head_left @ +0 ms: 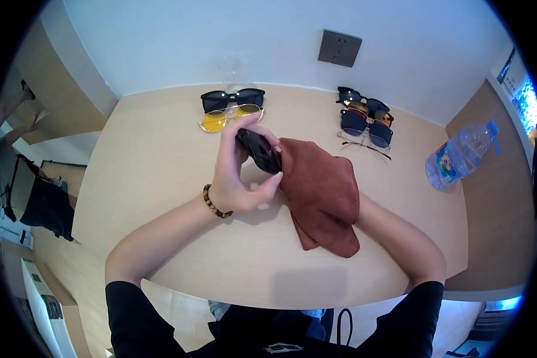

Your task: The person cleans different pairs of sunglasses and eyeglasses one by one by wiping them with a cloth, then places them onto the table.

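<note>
My left hand (238, 173) grips a pair of dark sunglasses (259, 152) between thumb and fingers, above the table. A reddish-brown cloth (322, 185) drapes over my right hand and hides its fingers; only the wrist and forearm show below it. The cloth's left edge meets the right end of the sunglasses. Just beyond my left hand lie yellow-lensed glasses (213, 121) with a thin metal frame, and behind them black sunglasses (232, 99).
Several glasses (364, 119) lie in a row at the back right of the table (161, 149). A clear plastic bottle (459, 156) with a blue cap stands at the right. A wall socket (340, 48) is behind. Another person (18, 119) is at far left.
</note>
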A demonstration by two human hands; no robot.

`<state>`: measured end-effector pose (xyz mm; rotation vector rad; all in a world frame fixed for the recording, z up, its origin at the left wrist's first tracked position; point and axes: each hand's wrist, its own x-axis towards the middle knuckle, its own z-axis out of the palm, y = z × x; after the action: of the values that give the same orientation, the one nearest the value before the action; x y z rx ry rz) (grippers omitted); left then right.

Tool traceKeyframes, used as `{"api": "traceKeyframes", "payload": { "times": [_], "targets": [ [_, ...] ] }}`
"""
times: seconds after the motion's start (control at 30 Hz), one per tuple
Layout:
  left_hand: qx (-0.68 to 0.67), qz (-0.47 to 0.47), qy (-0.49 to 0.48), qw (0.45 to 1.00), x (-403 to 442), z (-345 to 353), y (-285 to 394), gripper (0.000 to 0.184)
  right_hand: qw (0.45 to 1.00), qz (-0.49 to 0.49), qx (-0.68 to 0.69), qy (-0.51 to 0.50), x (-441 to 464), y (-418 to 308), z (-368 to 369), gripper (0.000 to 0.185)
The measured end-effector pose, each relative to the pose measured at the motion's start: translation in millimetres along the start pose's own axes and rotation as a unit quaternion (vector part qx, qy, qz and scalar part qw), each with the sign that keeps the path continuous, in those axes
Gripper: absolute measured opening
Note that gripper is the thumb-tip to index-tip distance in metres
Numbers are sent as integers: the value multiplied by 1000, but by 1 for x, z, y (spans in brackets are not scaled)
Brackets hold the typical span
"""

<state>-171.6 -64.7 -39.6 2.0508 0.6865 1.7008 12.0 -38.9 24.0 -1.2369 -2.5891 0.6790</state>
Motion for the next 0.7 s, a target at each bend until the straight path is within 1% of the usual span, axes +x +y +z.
{"api": "traceKeyframes", "payload": {
  "times": [0.03, 0.07, 0.1, 0.13, 0.2, 0.23, 0.27, 0.3, 0.33, 0.37, 0.4, 0.43, 0.47, 0.5, 0.53, 0.57, 0.6, 0.63, 0.67, 0.7],
  "targets": [
    [-2, -3, 0, 1000, -2, 0, 0, 89, 999, 44, -17, -19, -2, -5, -4, 18],
    [-21, -25, -1, 999, -2, -1, 1, 88, 995, 86, -34, -36, -4, -11, -9, 22],
    [-39, -45, -2, 998, -2, -1, 2, 88, 995, 86, -33, -36, -6, -13, -12, 22],
    [-38, -44, -2, 998, -1, -2, 2, 88, 994, 93, -53, -36, -8, -15, -15, 24],
    [-50, -70, 29, 996, 0, -1, 1, 83, 992, 101, -72, -36, -7, -15, -16, 27],
    [-51, -70, 29, 996, 1, -2, -1, 83, 987, 128, -95, -14, -5, -15, -15, 24],
    [-43, -90, 24, 995, 2, -4, -2, 80, 981, 156, -117, 9, -4, -14, -14, 24],
    [-35, -109, 20, 993, 3, -6, -3, 76, 981, 156, -117, 10, -6, -10, -11, 24],
    [-50, -134, 20, 990, 1, -8, -6, 65, 979, 93, -179, 24, -11, -4, -8, 21],
    [-50, -131, 20, 990, 1, -14, -9, 65, 970, 28, -240, 38, -13, 4, -4, 19],
    [23, -107, -14, 994, 3, -23, -14, 63, 969, 27, -242, 40, -14, 16, 3, 19],
    [95, -84, -48, 991, 4, -28, -16, 62, 952, -45, -290, 88, -13, 32, 13, 16],
    [94, -83, -49, 991, 7, -31, -14, 62, 926, -117, -334, 135, -12, 47, 22, 15],
    [138, -74, -62, 986, 9, -33, -10, 61, 926, -115, -334, 135, -10, 57, 28, 15],
    [181, -65, -74, 978, 10, -35, -8, 61, 918, -123, -352, 137, -9, 67, 34, 22],
    [182, -65, -74, 978, 11, -40, -9, 61, 909, -131, -370, 139, -7, 74, 40, 30],
    [234, -48, -113, 965, 12, -45, -11, 62, 909, -131, -371, 141, -2, 79, 48, 30],
    [284, -31, -152, 946, 13, -51, -13, 64, 911, -159, -311, 221, 2, 85, 56, 24],
    [284, -30, -153, 946, 14, -56, -16, 64, 903, -184, -247, 298, 2, 80, 55, 19],
    [297, -40, -154, 941, 14, -61, -19, 63, 917, -172, -217, 285, -1, 77, 51, 19]
  ]
}}
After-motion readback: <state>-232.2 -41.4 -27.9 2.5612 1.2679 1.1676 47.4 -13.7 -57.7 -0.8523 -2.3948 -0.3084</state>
